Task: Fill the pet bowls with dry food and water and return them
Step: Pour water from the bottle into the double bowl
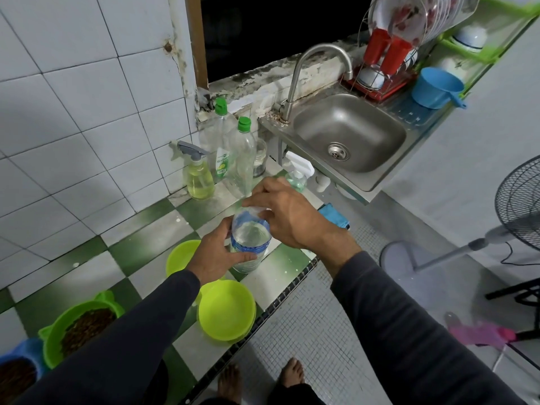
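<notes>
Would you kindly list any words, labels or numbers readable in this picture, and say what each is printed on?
No text reads with certainty.
Dish soap bottle: the green label has large letters beginning roughly "Di", the rest blurred.
Water bottle, held by the left hand with the right hand at its cap end: the blue label's print is too small to read.
Spray bottle: no label visible.

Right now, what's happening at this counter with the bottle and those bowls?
A person holds a clear water bottle over the tiled counter, the left hand gripping its body and the right hand curled over its top. Two lime green bowls below sit empty. A green bowl and a blue bowl at the left already hold dry food.
</notes>
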Demonstrator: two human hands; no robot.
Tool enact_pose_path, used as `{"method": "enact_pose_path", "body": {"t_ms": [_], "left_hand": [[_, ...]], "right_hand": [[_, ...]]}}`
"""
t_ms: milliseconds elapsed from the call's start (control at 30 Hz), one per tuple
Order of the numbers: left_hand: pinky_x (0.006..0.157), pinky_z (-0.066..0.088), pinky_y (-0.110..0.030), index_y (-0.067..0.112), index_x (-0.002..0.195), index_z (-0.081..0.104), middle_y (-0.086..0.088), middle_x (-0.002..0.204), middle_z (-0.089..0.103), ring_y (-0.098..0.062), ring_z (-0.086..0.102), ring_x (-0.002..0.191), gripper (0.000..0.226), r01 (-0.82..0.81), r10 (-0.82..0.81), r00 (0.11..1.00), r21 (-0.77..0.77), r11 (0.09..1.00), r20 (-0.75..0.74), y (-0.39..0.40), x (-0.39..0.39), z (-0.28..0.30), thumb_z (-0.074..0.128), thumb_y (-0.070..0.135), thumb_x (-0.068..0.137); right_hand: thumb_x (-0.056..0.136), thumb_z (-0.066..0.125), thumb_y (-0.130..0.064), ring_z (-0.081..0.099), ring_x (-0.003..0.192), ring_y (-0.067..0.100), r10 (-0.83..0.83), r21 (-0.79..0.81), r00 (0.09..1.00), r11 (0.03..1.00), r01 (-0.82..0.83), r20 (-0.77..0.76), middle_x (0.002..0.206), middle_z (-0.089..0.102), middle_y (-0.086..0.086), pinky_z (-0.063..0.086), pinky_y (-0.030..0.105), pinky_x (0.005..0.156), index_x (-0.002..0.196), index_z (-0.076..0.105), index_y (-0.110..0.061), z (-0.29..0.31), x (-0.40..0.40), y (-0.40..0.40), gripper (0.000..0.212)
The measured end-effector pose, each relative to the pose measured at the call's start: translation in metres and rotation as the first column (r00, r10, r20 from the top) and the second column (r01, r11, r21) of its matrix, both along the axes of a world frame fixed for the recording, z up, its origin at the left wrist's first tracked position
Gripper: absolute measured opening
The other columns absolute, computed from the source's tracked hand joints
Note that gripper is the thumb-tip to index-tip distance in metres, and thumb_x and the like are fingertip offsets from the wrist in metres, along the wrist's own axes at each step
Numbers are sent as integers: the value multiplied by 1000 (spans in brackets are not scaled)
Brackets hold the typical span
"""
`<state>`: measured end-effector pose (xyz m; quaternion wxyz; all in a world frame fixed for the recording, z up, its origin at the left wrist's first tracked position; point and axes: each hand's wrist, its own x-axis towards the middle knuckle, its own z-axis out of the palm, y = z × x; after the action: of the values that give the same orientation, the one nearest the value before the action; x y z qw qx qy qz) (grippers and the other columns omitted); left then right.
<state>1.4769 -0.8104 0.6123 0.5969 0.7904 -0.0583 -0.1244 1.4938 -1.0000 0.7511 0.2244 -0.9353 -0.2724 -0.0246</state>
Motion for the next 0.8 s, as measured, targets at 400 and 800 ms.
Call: {"method": "enact_pose_path", "body": {"t_ms": [400,800], "left_hand": [[94,60,-49,39,128,56,10,124,69,-14,64,119,79,10,-11,1000,-30,999,-16,1,1,-3,98,40,61],[97,59,-49,41,130,55,10,126,69,-15,63,121,79,17,-18,1000,-60,998,-25,0,2,-5,98,36,64]], "right_hand": [[84,76,-13,54,98,26,-59,-23,998,998,59,-17,105,56,7,47,39,83,118,72,-13,3,0,6,33],[90,70,-39,58,94,28,-172,-81,984,982,168,-39,98,57,6,49,40,80,103,69,-11,12,1,13,30]]}}
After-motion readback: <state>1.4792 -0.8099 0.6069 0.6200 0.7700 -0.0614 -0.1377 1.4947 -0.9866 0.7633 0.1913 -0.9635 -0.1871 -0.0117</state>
